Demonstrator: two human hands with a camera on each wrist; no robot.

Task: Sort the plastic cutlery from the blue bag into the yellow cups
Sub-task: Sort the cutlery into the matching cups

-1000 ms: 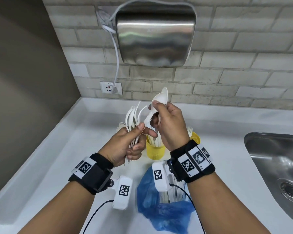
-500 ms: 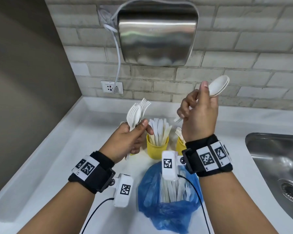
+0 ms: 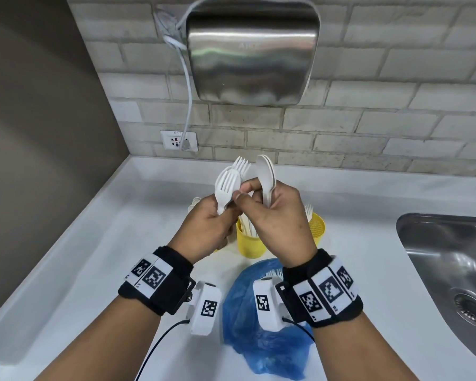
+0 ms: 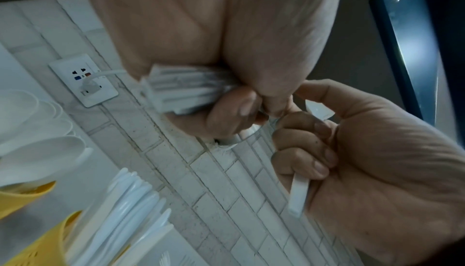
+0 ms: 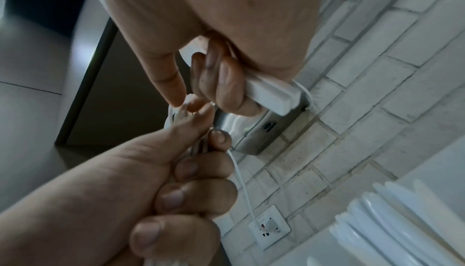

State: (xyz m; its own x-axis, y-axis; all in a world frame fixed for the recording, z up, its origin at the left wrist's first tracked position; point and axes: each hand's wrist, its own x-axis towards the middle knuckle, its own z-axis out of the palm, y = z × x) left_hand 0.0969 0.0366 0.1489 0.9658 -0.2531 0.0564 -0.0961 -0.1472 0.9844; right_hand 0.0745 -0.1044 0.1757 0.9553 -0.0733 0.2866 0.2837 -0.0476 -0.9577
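My left hand (image 3: pixel 215 215) grips a mixed bundle of white plastic forks and spoons (image 3: pixel 230 180), heads up, above the counter. Beside it my right hand (image 3: pixel 272 207) holds a small stack of spoons (image 3: pixel 267 174) under its curled fingers, while its thumb and forefinger touch a piece in the left bundle. The left wrist view shows the bundle's handles (image 4: pixel 181 93) and a spoon handle (image 4: pixel 298 196) in the right hand. A yellow cup (image 3: pixel 252 243) with knives stands below the hands, and another yellow cup (image 3: pixel 317 225) with forks stands to its right. The blue bag (image 3: pixel 261 334) lies open nearer me.
A third cup is mostly hidden behind my left hand; only its spoon heads (image 3: pixel 194 202) show. A steel sink (image 3: pixel 451 270) lies at the right. A hand dryer (image 3: pixel 253 50) hangs on the brick wall, its cord running to a socket (image 3: pixel 179 140). A grey wall bounds the left.
My right hand had swung out to the right with a spoon; it has now come back to the left hand's bundle, still holding spoons. Both hands sit slightly higher.
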